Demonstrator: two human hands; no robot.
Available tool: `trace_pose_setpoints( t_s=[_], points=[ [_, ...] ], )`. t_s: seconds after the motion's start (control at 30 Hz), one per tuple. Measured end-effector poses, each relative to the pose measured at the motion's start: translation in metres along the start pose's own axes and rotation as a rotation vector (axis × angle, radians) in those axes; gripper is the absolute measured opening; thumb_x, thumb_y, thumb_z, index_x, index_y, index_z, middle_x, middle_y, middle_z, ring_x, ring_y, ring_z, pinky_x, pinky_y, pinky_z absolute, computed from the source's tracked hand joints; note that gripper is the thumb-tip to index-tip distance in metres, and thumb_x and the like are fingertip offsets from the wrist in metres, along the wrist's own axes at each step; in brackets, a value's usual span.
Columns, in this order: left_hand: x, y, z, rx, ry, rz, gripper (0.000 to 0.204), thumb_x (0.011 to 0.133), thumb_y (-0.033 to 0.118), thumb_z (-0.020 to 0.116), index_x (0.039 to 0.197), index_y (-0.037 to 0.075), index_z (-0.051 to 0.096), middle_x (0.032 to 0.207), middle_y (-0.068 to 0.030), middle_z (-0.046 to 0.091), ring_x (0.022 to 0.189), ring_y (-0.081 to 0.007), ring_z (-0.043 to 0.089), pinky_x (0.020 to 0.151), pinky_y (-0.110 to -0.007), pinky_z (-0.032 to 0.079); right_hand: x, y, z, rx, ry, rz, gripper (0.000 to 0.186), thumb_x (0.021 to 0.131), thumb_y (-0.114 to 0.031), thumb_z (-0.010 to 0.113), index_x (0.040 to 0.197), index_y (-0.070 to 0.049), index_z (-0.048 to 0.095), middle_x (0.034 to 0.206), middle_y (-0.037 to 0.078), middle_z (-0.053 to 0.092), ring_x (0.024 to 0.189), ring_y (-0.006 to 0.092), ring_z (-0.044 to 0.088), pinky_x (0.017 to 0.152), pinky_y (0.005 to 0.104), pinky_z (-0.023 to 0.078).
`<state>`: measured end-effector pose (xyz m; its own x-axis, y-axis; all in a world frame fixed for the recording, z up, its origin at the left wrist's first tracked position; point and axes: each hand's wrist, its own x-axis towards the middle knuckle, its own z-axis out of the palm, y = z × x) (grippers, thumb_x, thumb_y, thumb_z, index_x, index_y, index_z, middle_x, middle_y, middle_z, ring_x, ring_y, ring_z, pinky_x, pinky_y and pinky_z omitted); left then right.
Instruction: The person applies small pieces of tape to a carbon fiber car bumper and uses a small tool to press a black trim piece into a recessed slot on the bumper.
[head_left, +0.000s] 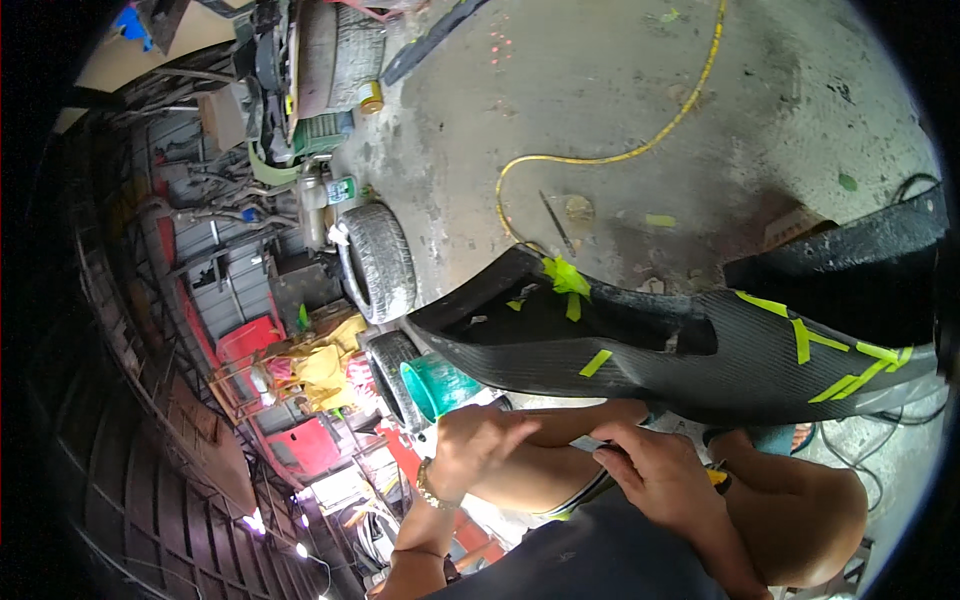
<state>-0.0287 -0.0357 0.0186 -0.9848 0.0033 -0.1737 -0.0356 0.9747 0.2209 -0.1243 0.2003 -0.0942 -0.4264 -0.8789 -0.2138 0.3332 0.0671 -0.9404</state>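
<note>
A long black carbon-fibre-patterned car part [640, 375] with lime-green tape strips lies across the right and centre, just above my hands. My left hand [470, 452], a bracelet on its wrist, hovers over my bare leg with thumb out and fingers loosely bent, apparently holding nothing. My right hand [665, 480] has its fingers closed around a small dark object [612, 452], mostly hidden, beside the part's lower edge. A bunch of green tape [565, 275] sticks to the part's upper edge.
Two tyres [385, 250], a teal bucket [435, 385], red panels [255, 345] and piled car parts crowd the left. A yellow hose [610, 158] crosses the stained concrete floor. Another black piece [830, 270] is at right, and dark cables [865, 470] lie below it.
</note>
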Motion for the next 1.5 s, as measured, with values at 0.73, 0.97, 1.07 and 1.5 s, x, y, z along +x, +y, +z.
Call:
trace_pose_setpoints(
  t_s=[0.73, 0.97, 1.07, 1.5],
  points=[
    [0.005, -0.028, -0.011, 0.289, 0.016, 0.081, 0.050, 0.084, 0.013, 0.085, 0.131, 0.005, 0.070, 0.067, -0.0005, 0.052, 0.055, -0.0168, 0.055, 0.052, -0.034, 0.047, 0.008, -0.007, 0.006, -0.039, -0.018, 0.045, 0.021, 0.103, -0.019, 0.066, 0.119, -0.007, 0.060, 0.098, 0.016, 0.073, 0.083, 0.0338, 0.074, 0.074, 0.0459, 0.057],
    [0.021, -0.014, -0.013, 0.206, -0.091, 0.108, 0.057, 0.084, 0.012, 0.081, 0.140, 0.011, 0.068, 0.064, 0.0017, 0.048, 0.054, -0.0152, 0.054, 0.051, -0.033, 0.047, 0.009, -0.001, 0.010, -0.037, 0.012, 0.000, 0.020, 0.103, -0.017, 0.065, 0.120, -0.008, 0.060, 0.097, 0.016, 0.072, 0.083, 0.0331, 0.074, 0.073, 0.0453, 0.057],
    [0.025, -0.010, -0.014, 0.237, -0.263, 0.098, 0.062, 0.082, 0.010, 0.073, 0.144, 0.013, 0.065, 0.063, 0.0017, 0.045, 0.054, -0.0144, 0.055, 0.052, -0.032, 0.048, 0.010, 0.000, 0.010, -0.045, -0.010, 0.024, 0.020, 0.103, -0.017, 0.065, 0.119, -0.007, 0.060, 0.097, 0.016, 0.072, 0.083, 0.0322, 0.074, 0.073, 0.0443, 0.057],
    [0.022, -0.007, -0.010, 0.068, -0.190, -0.035, 0.039, 0.090, 0.004, 0.075, 0.128, 0.009, 0.071, 0.068, -0.0077, 0.065, 0.054, -0.0231, 0.064, 0.051, -0.037, 0.050, 0.009, 0.002, 0.014, -0.044, 0.016, 0.002, 0.019, 0.102, -0.016, 0.066, 0.118, -0.008, 0.060, 0.098, 0.015, 0.072, 0.085, 0.0342, 0.074, 0.072, 0.0467, 0.056]
  ],
)
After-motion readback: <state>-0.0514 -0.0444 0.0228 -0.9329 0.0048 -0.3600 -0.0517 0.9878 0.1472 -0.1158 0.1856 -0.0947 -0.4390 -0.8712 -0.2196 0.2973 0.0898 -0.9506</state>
